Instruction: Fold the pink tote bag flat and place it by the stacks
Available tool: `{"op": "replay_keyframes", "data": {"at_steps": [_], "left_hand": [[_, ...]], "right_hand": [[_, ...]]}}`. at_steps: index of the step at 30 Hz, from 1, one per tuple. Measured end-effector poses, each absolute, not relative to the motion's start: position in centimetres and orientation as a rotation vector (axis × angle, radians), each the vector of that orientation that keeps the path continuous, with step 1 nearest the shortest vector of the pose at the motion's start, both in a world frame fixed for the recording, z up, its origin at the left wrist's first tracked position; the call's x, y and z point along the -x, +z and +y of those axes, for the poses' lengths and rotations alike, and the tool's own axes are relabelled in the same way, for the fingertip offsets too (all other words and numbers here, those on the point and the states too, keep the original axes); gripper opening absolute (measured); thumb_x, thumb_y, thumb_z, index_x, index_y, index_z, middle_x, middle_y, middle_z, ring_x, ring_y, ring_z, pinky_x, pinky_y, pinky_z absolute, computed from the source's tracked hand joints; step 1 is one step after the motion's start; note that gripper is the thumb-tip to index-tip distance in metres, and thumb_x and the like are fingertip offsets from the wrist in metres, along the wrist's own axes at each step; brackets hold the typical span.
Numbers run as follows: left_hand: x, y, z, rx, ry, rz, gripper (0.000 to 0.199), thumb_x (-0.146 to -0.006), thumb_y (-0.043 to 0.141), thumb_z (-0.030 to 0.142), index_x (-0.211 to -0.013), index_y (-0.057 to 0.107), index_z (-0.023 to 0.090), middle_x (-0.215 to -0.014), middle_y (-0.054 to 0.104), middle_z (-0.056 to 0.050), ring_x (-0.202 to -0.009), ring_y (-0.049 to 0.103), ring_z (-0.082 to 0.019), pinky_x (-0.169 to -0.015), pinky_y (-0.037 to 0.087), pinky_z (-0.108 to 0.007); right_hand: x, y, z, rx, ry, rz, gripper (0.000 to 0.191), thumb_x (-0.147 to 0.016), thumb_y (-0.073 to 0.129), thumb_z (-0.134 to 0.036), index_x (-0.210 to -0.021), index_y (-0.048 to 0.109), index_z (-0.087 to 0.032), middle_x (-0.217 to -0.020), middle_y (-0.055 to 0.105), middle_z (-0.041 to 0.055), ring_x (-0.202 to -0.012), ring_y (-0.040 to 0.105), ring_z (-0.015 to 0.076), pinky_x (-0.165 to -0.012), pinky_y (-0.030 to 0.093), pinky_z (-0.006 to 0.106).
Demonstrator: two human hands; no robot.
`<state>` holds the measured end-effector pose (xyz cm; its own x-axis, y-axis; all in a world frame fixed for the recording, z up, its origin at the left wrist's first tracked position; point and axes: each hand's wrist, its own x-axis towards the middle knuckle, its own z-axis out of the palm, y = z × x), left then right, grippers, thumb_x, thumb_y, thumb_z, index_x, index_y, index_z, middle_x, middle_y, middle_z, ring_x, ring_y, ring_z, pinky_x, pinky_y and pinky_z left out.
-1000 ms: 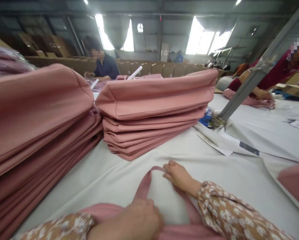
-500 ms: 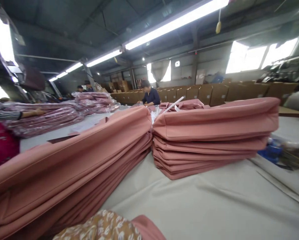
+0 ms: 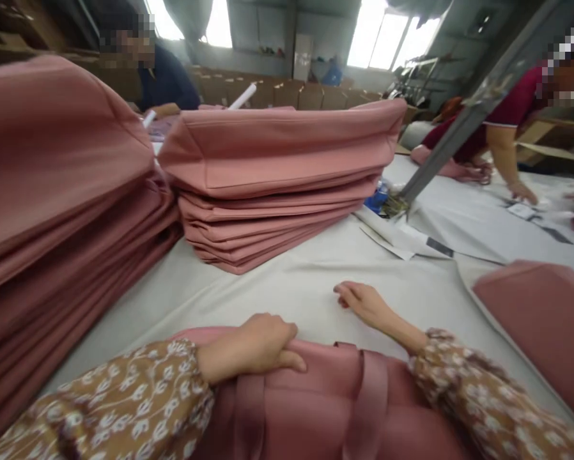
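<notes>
A pink cloth bag [image 3: 325, 409] with two straps lies flat on the grey table cover [image 3: 277, 287] right in front of me. My left hand [image 3: 253, 348] rests on the bag's top edge, fingers curled over the cloth. My right hand [image 3: 366, 303] lies on the table cover just past the bag's edge, fingers loosely together, holding nothing. Both my sleeves are brown with a white flower print.
Two tall stacks of folded pink bags stand ahead: one at the left [image 3: 61, 211], one in the middle [image 3: 277, 185]. Another pink bag [image 3: 546, 319] lies at the right. A slanted metal pole [image 3: 459, 121], papers [image 3: 411, 243], and two other people at work are beyond.
The view swung up to the ceiling and back down. The strap loop my right hand held is gone from the table; the bag now lies flat with both hands at its top edge.
</notes>
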<state>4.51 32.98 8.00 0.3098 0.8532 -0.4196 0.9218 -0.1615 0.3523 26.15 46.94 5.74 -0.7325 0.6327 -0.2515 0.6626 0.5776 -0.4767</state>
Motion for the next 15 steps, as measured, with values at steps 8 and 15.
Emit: {"op": "replay_keyframes", "data": {"at_steps": [8, 15], "left_hand": [[-4.2, 3.5, 32.5, -1.962, -0.102, 1.719, 0.053, -0.084, 0.055, 0.069, -0.099, 0.064, 0.019, -0.095, 0.07, -0.012, -0.087, 0.067, -0.035, -0.073, 0.051, -0.044], [-3.6, -2.5, 29.9, -2.085, 0.515, 1.826, 0.033, -0.091, 0.05, 0.055, -0.088, 0.064, 0.026, -0.091, 0.064, -0.006, -0.085, 0.06, -0.027, -0.077, 0.049, -0.041]], "right_hand": [[-33.6, 4.5, 39.2, -1.179, -0.484, 2.703, 0.035, -0.102, 0.038, -0.037, -0.128, 0.055, -0.021, -0.117, 0.064, 0.0117, -0.106, 0.058, 0.032, -0.093, 0.042, 0.052], [-33.9, 0.8, 37.9, -1.516, -0.585, 2.828, 0.021, -0.091, 0.06, -0.032, -0.111, 0.06, -0.026, -0.103, 0.06, 0.004, -0.095, 0.053, 0.0247, -0.086, 0.042, 0.042]]}}
